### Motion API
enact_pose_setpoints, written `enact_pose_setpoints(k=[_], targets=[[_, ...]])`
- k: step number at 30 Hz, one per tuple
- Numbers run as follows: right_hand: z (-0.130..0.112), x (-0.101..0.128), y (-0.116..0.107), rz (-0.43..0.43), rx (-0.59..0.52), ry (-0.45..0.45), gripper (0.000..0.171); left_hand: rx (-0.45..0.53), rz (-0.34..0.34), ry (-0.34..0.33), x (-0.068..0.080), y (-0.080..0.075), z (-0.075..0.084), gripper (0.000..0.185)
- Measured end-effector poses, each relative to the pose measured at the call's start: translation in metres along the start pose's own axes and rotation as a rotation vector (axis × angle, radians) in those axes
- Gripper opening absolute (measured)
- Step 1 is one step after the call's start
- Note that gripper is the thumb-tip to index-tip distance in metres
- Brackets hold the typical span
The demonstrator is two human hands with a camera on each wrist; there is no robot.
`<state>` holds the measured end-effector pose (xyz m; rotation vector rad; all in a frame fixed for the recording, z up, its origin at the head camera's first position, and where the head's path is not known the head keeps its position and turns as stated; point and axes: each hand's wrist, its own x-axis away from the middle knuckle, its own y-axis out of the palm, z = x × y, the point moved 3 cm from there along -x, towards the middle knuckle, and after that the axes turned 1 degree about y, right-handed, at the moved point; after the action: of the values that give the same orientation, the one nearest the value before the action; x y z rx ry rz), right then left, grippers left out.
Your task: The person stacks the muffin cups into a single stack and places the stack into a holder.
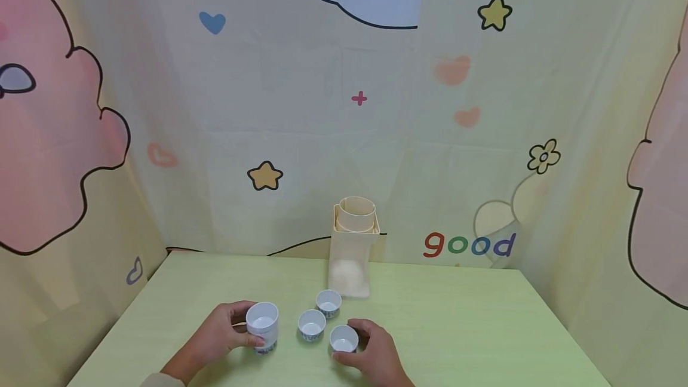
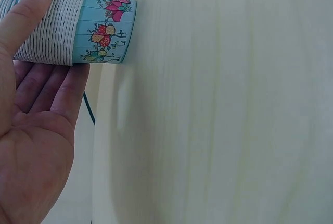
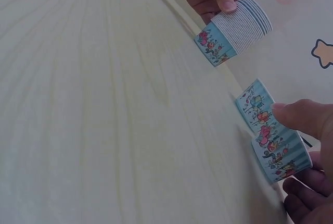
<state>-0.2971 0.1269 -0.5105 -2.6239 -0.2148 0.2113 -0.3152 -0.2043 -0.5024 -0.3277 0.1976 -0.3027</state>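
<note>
Stack of paper cups (image 1: 263, 326) — nested baking-style cups, white pleated sides showing as fine ridges in the left wrist view, with a blue band of printed flowers at the base of the outermost cup. It stands upright on the table (image 1: 473, 327), a smooth pale green top with faint wood grain, and is the landmark for what follows.

Just right of the stack stands a single cup (image 1: 312, 324) of the same pattern, apart from it. Behind that one, farther from the person, stands a second single cup (image 1: 328, 303). Right again of the first single cup stands a third cup (image 1: 344, 338). All three are short, round and open-topped. Well behind the stack, at the table's far edge, stands a tall cream container (image 1: 352, 249) with a round collar in its square mouth, against a cartoon-printed cloth backdrop (image 1: 215, 106). Nothing lies between the stack and the single cups.

Left hand (image 1: 220, 333) — fingers and thumb curled round the stack's side, gripping it. Right hand (image 1: 376, 351) — well apart from the left, thumb and fingers closed round the third cup, which rests on the table
</note>
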Motion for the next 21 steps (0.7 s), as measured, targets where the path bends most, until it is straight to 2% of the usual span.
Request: enact_pose_setpoints(k=[15, 21], targets=[[-0.0022, 0.0003, -0.0014, -0.024, 0.011, 0.002, 0.064, 0.008, -0.007, -0.009, 0.0002, 0.0002, 0.0007, 0.078], [-0.0059, 0.0019, -0.0001, -0.033, -0.033, 0.010, 0.067, 0.010, -0.005, -0.007, -0.0005, 0.0003, 0.0007, 0.078]])
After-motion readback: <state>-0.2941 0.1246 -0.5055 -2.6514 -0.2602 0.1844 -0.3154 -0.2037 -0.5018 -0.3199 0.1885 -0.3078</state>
